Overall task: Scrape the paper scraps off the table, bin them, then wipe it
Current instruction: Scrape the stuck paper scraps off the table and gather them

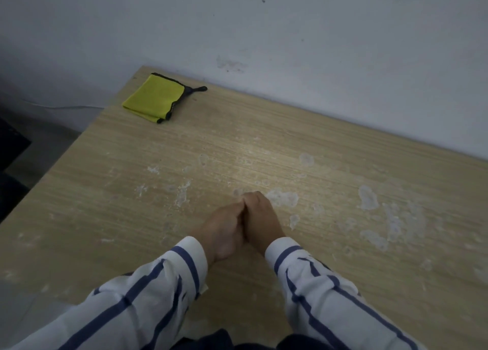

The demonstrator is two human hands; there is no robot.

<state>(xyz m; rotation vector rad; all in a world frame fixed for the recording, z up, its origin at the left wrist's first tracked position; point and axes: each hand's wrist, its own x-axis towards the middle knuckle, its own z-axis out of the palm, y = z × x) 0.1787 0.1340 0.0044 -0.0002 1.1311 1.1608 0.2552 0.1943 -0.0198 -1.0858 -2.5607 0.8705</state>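
My left hand (pixel 224 228) and my right hand (pixel 260 215) are pressed side by side on the wooden table (pixel 92 217), knuckles up and fingertips down on the surface. The fingers are hidden under the hands, so I cannot see whether they hold anything. Whitish stuck paper scraps lie just ahead of the fingertips (pixel 282 197). More patches lie to the right (pixel 368 197) and to the left (pixel 182 193). A folded yellow cloth (pixel 153 98) with black trim and a loop lies at the table's far left corner, well away from both hands.
A pale, stained wall (pixel 290 32) runs along the table's far edge. The table's left edge drops to a grey floor (pixel 39 143), with a dark object (pixel 10 143) and a thin cable beside it. No bin is in view.
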